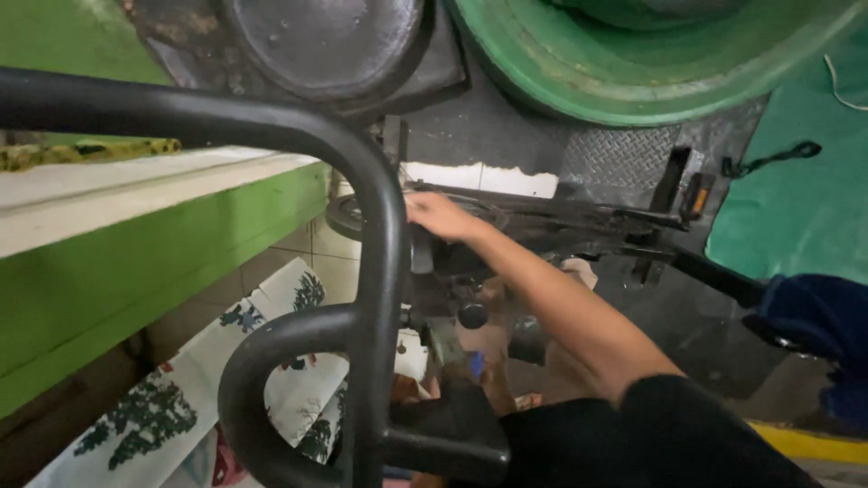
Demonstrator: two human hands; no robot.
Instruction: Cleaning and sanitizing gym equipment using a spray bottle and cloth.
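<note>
The fingers of the right hand (440, 217) lay close together on the left end of a black metal bar (579, 217). Their tips were hidden behind a thick black pipe frame (384, 226), so I could not tell if they curled round the bar. The hand seemed to be feeling or steadying that end. Any next move would need care, because the gap was tight and dark.

Lower down, near a small black knob (472, 315), something skin-coloured showed. I could not tell if it was the left hand.

Above the bar sat a big green tub (633, 81) and a dirty round disc (321, 41). A green ledge (136, 271) ran along the left. A cloth with tree pictures (181, 398) lay on the tiled floor (316, 253).
</note>
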